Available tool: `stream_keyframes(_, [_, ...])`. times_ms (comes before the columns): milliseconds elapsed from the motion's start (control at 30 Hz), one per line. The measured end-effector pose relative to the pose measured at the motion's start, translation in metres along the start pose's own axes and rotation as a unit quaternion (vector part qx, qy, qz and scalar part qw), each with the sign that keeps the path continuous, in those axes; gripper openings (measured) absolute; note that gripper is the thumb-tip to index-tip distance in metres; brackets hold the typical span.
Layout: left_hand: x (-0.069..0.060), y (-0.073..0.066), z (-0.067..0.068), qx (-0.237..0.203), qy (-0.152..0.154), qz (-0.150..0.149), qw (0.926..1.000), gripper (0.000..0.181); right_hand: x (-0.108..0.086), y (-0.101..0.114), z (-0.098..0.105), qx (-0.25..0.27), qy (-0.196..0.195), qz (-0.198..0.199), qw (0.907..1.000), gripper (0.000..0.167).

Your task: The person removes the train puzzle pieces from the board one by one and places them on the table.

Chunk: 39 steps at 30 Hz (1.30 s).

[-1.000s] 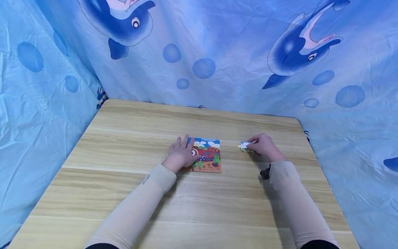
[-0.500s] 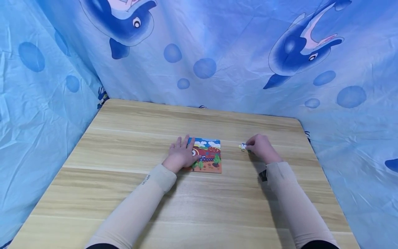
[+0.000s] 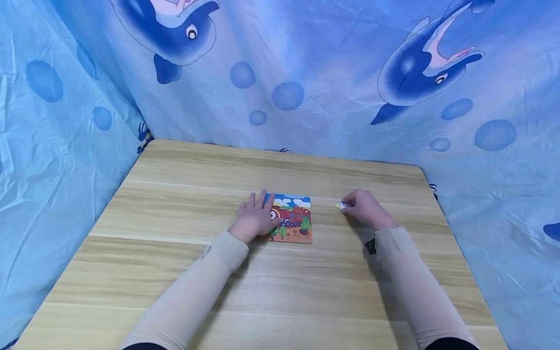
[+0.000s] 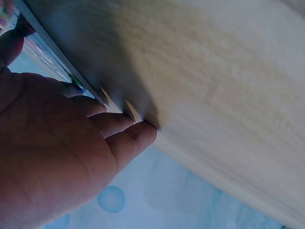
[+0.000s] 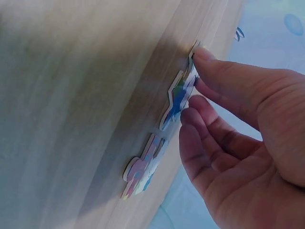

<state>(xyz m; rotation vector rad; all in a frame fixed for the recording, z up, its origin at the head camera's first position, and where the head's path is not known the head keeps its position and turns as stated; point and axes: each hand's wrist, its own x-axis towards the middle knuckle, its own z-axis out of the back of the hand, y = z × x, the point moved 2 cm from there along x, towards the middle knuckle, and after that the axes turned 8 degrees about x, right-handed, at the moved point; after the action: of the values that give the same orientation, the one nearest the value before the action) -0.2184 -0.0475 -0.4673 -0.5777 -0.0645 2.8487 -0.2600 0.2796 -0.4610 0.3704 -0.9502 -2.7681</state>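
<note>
A square jigsaw puzzle (image 3: 292, 218) with a red train-like picture, clouds and trees lies in the middle of the wooden table. My left hand (image 3: 253, 217) rests on its left part, fingers spread, and hides that side. In the left wrist view, fingertips of the left hand (image 4: 62, 143) reach over the board's edge onto the wood. To the right, my right hand (image 3: 366, 208) pinches a small puzzle piece (image 5: 178, 98) between thumb and fingers, low over the table. Close beside it a second puzzle piece (image 5: 143, 167), pinkish and white, lies on the wood.
A wooden table (image 3: 280, 301) extends around both hands. Blue cloth (image 3: 332, 87) printed with dolphins and bubbles hangs along its back and sides. A dark object (image 3: 371, 246) shows at the right sleeve's cuff.
The right hand has shifted slightly left and now covers more of the small pieces. Left hand and jigsaw puzzle stay in place.
</note>
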Motion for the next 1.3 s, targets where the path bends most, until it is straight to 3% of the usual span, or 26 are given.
stream_keyframes(667, [-0.001,0.002,-0.001,0.007,-0.009,-0.005,0.9999,0.087,-0.002,0.009,0.002,0.007,0.024,0.003,0.9997,0.034])
stream_keyframes(933, [0.001,0.001,-0.001,0.006,-0.007,0.003,1.0000,0.089,-0.002,0.016,-0.001,0.038,-0.007,-0.012,0.9992,0.050])
stream_keyframes(1033, [0.012,0.005,-0.011,0.004,-0.009,0.001,0.9999,0.090,-0.002,0.021,-0.004,0.051,-0.018,-0.012,0.9985,0.049])
stream_keyframes(1167, [0.017,0.006,-0.016,0.006,-0.014,0.001,0.9999,0.092,0.000,0.029,-0.008,0.068,-0.028,0.000,0.9973,0.049])
stream_keyframes(1300, [0.005,0.001,-0.004,0.012,0.000,0.009,0.9999,0.089,0.002,0.038,-0.014,0.103,-0.033,0.010,0.9941,0.049])
